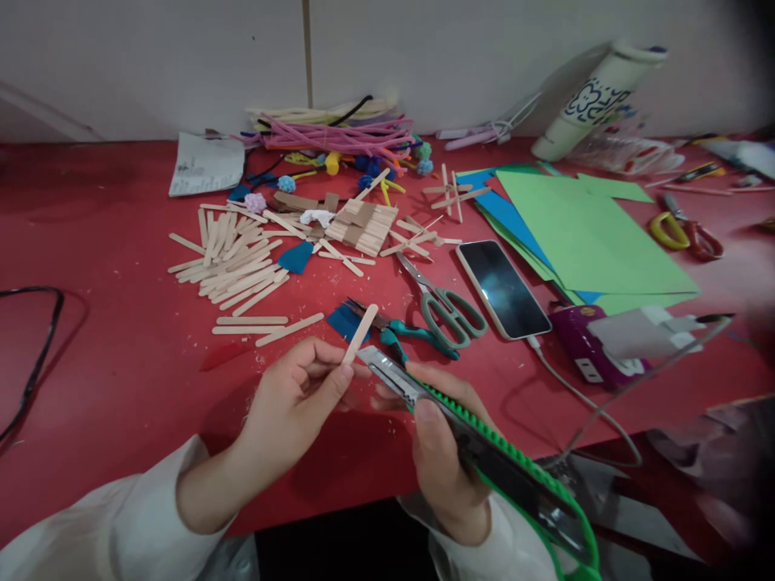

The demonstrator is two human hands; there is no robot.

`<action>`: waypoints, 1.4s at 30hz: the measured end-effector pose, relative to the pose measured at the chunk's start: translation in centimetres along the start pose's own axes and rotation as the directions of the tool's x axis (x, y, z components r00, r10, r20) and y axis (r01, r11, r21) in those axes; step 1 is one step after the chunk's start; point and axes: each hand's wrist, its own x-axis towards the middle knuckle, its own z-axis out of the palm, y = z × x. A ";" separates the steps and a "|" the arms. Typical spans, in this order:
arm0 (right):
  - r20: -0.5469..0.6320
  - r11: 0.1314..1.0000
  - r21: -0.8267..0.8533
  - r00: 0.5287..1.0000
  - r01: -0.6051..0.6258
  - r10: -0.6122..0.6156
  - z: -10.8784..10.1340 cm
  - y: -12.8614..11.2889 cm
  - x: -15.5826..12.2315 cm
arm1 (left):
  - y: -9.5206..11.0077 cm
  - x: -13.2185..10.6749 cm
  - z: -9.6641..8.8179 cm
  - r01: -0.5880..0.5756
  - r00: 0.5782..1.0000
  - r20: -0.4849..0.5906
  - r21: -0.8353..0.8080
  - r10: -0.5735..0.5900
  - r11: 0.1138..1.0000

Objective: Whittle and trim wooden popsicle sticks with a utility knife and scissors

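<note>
Between the thumb and fingers of my left hand point(296, 399) a wooden craft stick point(363, 329) points up and away from me. My right hand point(445, 440) is wrapped around a green utility knife point(496, 456). Its blade is out, and the tip lies close beside the lower part of the stick; whether they touch I cannot tell. Just beyond my hands are teal-handled pliers point(412, 331), grey-handled scissors point(451, 311) and a dark blue paper scrap point(348, 321). Three loose sticks point(251, 329) rest left of them.
A heap of craft sticks point(236, 258) and a glued stick panel point(362, 228) lie farther back, before pink pipe cleaners point(339, 135). To the right are a charging phone point(505, 289), green paper sheets point(587, 234), a purple power strip point(581, 343) and a leaning tumbler point(596, 101).
</note>
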 end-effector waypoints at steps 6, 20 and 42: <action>0.015 0.997 -0.069 0.999 -0.046 0.047 -0.1 -0.8 -0.1 | 0.0 0.1 0.1 0.010 1.000 0.000 0.018 -0.010 1.000; -0.012 0.996 -0.075 0.999 -0.043 0.042 0.2 -0.7 -0.1 | -0.8 -0.1 -0.1 -0.097 0.995 -0.019 0.099 0.100 0.990; 0.075 0.983 -0.116 0.988 0.144 -0.136 0.1 -0.4 -0.7 | -0.6 -0.1 0.3 -0.154 0.987 -0.041 0.022 0.155 0.988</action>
